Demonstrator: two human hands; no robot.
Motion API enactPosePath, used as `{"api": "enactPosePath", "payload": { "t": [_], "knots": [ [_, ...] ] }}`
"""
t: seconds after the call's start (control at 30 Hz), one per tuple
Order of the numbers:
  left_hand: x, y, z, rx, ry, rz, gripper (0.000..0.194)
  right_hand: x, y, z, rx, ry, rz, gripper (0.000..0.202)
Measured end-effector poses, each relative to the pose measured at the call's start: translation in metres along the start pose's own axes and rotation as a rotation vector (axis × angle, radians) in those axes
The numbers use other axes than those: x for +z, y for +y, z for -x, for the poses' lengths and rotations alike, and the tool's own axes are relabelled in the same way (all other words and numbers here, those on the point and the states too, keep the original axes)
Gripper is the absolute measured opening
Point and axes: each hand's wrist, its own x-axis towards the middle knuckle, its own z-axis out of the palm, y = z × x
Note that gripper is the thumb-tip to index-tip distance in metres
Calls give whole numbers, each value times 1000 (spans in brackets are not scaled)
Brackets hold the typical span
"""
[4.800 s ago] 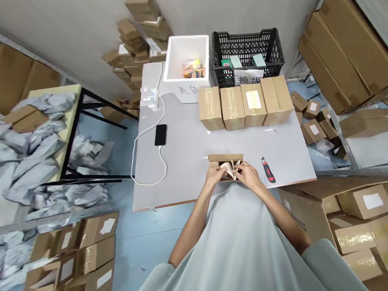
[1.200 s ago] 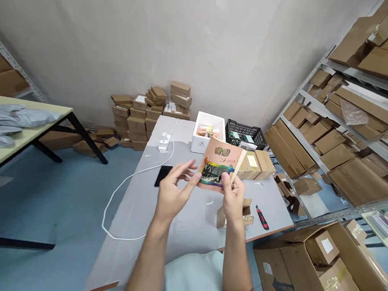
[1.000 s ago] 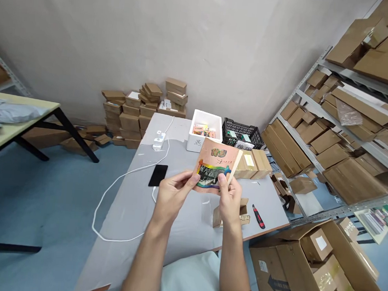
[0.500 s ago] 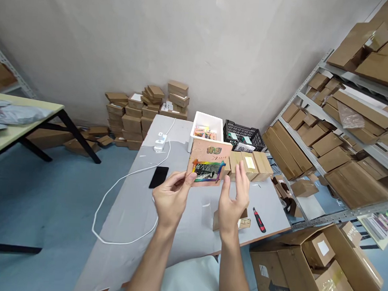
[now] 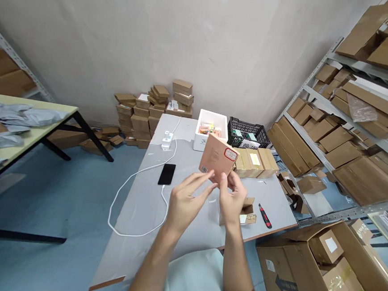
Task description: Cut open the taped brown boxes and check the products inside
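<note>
A thin salmon-pink booklet [image 5: 217, 158] is held up over the table, its plain side with a red-outlined label facing me. My right hand [image 5: 233, 198] grips its lower right edge between thumb and fingers. Beside its lower left corner, my left hand [image 5: 189, 201] has its thumb and fingers apart, with the fingertips close to the booklet; whether they touch it I cannot tell. An open small cardboard box [image 5: 248, 218] sits on the table, partly hidden behind my right hand. To its right lies a red and black cutter [image 5: 265, 216].
On the grey table [image 5: 145, 209] are a black phone [image 5: 166, 174] with a white cable, a power strip [image 5: 167, 140], a white bin [image 5: 199, 141], a black crate [image 5: 249, 128] and cardboard boxes [image 5: 255, 163]. A large open carton [image 5: 285, 269] stands at the lower right, below shelves.
The booklet has been turned from its picture side to its plain side. It has passed from my left hand to my right hand. The view has shifted slightly left.
</note>
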Motion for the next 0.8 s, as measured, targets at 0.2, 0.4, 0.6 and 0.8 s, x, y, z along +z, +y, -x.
{"api": "enactPosePath", "payload": {
  "t": [0.2, 0.4, 0.6, 0.8],
  "knots": [
    [-21, -24, -8, -380, 22, 127, 47, -15, 2, -2, 100, -28, -165, 50],
    [-15, -4, -3, -541, 17, 369, 44, -19, 3, -4, 124, -23, -162, 54],
    [-4, 12, 1, -326, 217, 209, 23, -23, 5, -2, -70, 143, 46, 46],
    [1, 17, 6, -84, 284, 12, 10, -20, -5, 18, -113, -124, 16, 43]
  ]
}}
